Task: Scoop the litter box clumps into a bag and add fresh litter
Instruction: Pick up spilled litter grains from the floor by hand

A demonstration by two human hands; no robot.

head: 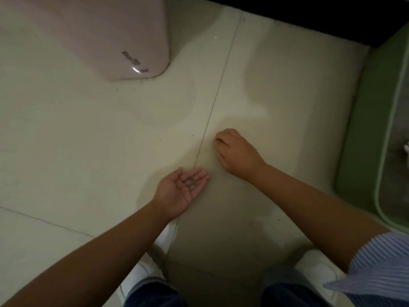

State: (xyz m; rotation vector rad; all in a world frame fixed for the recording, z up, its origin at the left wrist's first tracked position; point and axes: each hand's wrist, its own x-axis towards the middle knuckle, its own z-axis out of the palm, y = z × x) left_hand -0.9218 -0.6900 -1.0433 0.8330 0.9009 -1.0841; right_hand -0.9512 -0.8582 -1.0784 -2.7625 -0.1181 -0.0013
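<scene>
The left hand (180, 191) lies palm up just above the tiled floor (88, 140), fingers nearly straight, a small heap of dark litter grains (193, 182) resting on them. The right hand (235, 152) is palm down just beyond it, fingers curled with the tips at the floor; whether they pinch a grain I cannot tell. The green litter box (367, 134) sits well right of both hands, and a pink container (99, 34) stands far beyond the left hand.
</scene>
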